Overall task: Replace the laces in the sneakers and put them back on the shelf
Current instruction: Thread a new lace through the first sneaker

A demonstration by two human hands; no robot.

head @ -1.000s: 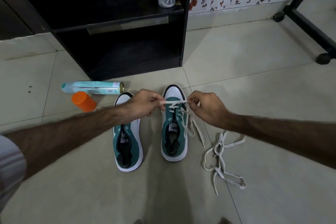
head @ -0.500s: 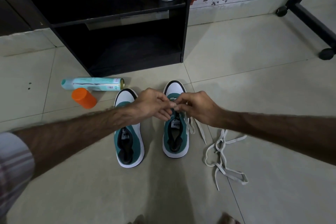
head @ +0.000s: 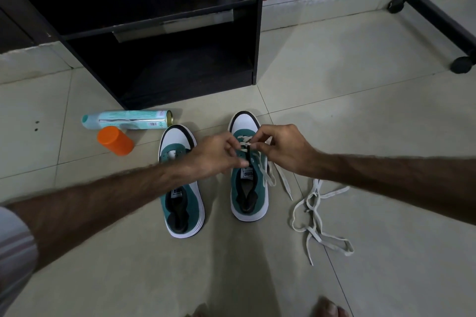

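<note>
Head view. Floor [head: 334, 100] was pale tile, with a dark shelf [head: 180, 20] at the top of frame, its lower bay open toward the shoes. Two green-and-white sneakers stood side by side, toes pointing at the shelf, long axes running away from the person. Left sneaker [head: 181, 188] had no lace visible. Right sneaker [head: 248, 188] had lace [head: 243, 139] through the eyelets nearest the toe only; loose ends trailed off its right side onto the floor.

Left hand [head: 213, 157] and right hand [head: 286, 149] met over the right sneaker's lower eyelets. Right-hand fingers [head: 260, 146] pinched the lace narrowly. Left-hand fingers [head: 231, 147] were curled close at the same spot; whether they held lace or the eyelet flap could not be told.

Judgement: next eyelets lie toward the person, along the shoe's axis; both hands equally near.

Second lace [head: 313, 216] lay tangled on the floor just right of the right sneaker, nearer the right hand. Spray can [head: 126, 119] and orange cap [head: 116, 140] lay left of the sneakers, apart from them. Open floor remained between toes and shelf.
</note>
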